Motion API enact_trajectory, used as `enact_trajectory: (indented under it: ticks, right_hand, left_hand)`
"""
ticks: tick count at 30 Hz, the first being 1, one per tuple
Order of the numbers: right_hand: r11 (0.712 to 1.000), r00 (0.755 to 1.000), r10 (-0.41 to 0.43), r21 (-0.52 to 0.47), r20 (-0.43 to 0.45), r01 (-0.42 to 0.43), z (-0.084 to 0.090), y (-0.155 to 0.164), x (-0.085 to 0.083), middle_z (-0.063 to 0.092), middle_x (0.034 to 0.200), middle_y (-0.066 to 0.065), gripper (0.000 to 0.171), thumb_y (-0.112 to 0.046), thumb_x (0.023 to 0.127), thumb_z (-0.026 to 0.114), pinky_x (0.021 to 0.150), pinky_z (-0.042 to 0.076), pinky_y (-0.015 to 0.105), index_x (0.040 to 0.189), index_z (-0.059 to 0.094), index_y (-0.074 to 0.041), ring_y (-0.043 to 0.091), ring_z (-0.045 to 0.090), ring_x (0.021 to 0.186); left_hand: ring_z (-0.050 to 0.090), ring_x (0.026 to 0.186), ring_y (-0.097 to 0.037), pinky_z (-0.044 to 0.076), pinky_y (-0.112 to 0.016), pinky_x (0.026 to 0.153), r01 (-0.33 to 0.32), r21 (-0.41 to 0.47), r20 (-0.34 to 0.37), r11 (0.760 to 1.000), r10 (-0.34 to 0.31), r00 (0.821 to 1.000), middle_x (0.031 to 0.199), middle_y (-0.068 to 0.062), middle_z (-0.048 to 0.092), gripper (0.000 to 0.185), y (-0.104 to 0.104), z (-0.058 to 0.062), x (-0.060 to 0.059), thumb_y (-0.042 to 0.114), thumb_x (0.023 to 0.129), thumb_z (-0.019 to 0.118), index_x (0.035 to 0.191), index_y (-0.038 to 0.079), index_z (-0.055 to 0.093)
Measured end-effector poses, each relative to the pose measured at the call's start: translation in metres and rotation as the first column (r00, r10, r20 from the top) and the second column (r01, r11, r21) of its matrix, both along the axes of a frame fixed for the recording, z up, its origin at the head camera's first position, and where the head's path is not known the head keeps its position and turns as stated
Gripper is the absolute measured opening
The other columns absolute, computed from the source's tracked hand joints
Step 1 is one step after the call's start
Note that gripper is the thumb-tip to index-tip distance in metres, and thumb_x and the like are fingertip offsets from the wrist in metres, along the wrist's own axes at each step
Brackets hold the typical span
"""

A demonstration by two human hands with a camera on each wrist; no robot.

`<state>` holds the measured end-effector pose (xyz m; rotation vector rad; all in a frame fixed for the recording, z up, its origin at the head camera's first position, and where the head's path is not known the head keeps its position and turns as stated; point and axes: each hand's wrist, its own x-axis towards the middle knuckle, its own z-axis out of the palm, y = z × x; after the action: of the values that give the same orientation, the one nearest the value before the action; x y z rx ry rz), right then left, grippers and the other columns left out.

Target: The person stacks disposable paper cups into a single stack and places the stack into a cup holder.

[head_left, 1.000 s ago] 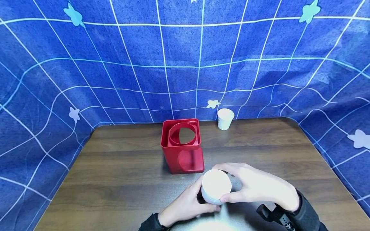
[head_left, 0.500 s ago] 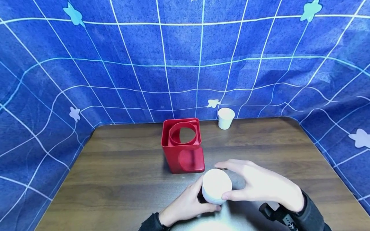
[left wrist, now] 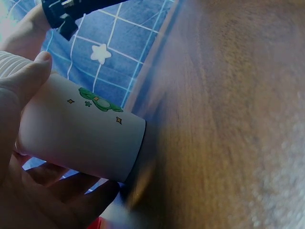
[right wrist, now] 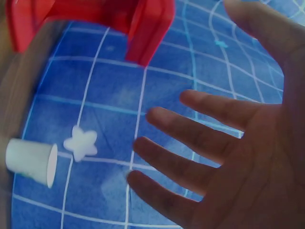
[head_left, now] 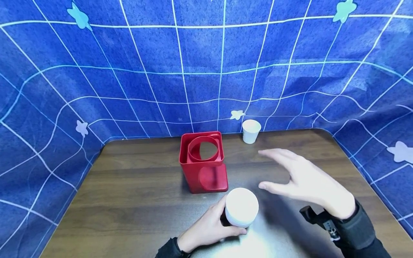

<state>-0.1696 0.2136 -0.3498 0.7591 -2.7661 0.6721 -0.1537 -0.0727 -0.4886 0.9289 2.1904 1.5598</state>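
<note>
My left hand [head_left: 208, 229] grips a stack of white paper cups [head_left: 242, 208] near the front of the table. In the left wrist view, ridges of stacked rims show at the upper end of the cups [left wrist: 86, 126], and a green print marks the side. The thumb lies across the cups and fingers wrap the other side; the base is at the tabletop. My right hand [head_left: 300, 177] hovers to the right of the stack, fingers spread, touching nothing. Past the stack stands a red square holder [head_left: 193, 175] with a round ring in its top.
A single white paper cup [head_left: 250, 132] stands at the table's back edge, right of the red holder. Blue cloth [head_left: 206, 86] with white grid lines and stars hangs behind and beside the wooden table [head_left: 135, 200].
My right hand has let go of the cup stack and moved up and to the right, fingers spreading. The left hand has kept its grip in the same place.
</note>
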Motion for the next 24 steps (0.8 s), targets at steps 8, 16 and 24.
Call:
enact_trajectory:
  ticks: [8,16,24]
  right_hand:
    - [0.994,0.994,-0.107,0.024,0.017,0.107,0.0,0.013,-0.032,0.052,0.154,0.007,0.088,-0.062,0.081,0.079,0.112,0.042,0.057,0.154,0.047,-0.024,0.03,0.047,0.143]
    - [0.971,0.988,-0.149,0.186,-0.028,0.151,-0.01,0.024,-0.079,0.049,0.154,0.02,0.101,-0.071,0.081,0.073,0.114,0.039,0.061,0.155,0.045,-0.01,0.043,0.044,0.143]
    - [0.935,0.984,-0.173,0.308,-0.033,0.174,-0.037,0.022,-0.117,0.044,0.156,0.028,0.105,-0.075,0.082,0.068,0.116,0.031,0.068,0.16,0.037,-0.012,0.057,0.032,0.145]
  left_hand:
    - [0.062,0.12,-0.006,0.049,-0.03,0.106,0.008,0.007,0.02,1.0,-0.009,1.0,0.137,0.009,0.062,0.081,-0.001,0.0,0.0,0.038,0.085,0.085,0.151,0.032,0.039]
    - [0.063,0.12,-0.005,0.049,-0.03,0.107,0.002,-0.002,0.015,1.0,-0.002,1.0,0.137,0.009,0.063,0.081,0.0,0.001,0.0,0.039,0.085,0.085,0.151,0.033,0.039]
    - [0.063,0.119,-0.005,0.049,-0.03,0.106,-0.007,-0.015,0.026,1.0,0.008,1.0,0.136,0.009,0.063,0.081,-0.002,0.004,0.001,0.039,0.085,0.086,0.151,0.034,0.039]
